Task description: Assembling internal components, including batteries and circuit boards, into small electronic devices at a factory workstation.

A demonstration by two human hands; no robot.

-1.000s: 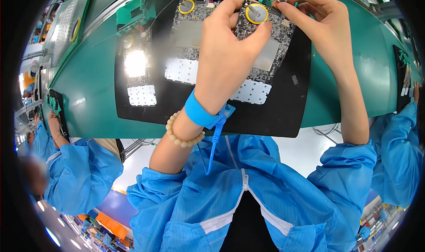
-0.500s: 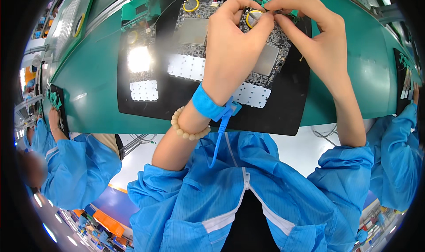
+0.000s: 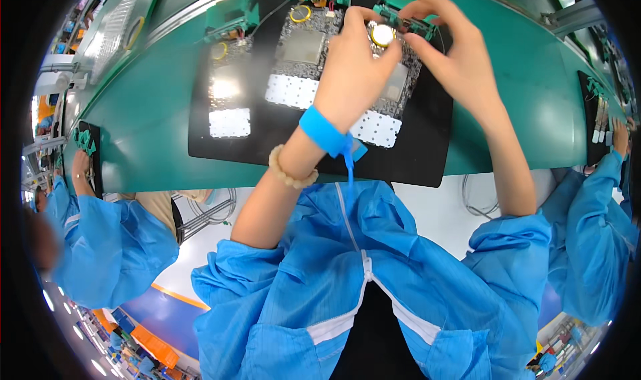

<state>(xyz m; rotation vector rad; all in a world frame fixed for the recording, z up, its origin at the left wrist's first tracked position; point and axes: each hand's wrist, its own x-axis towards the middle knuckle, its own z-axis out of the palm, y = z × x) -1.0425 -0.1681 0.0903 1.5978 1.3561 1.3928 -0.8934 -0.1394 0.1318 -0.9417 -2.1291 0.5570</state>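
Observation:
My left hand (image 3: 357,69), with a blue wrist strap (image 3: 323,130), curls over the upper part of the right-hand circuit board (image 3: 394,89). Its thumb and index finger lie on either side of a yellow-rimmed coin cell (image 3: 382,35), which reflects bright light. Around the green plastic bracket (image 3: 422,29) at the board's top end, my right hand (image 3: 461,56) has its thumb below and its fingers above. Any small part between the fingertips is too blurred to name. The board's lower end is a white dotted plate (image 3: 378,127).
A middle circuit board (image 3: 304,46) and a left one (image 3: 230,86) lie on the black mat (image 3: 320,143), with green brackets (image 3: 232,18) at their top ends. The mat rests on a green table (image 3: 143,113). Co-workers in blue sleeves (image 3: 113,240) sit on both sides.
The mat, boards and brackets appear slightly higher and shifted in view. My right fingers have spread from a tight pinch beside the coin cell to around the green bracket. My left hand stays over the board.

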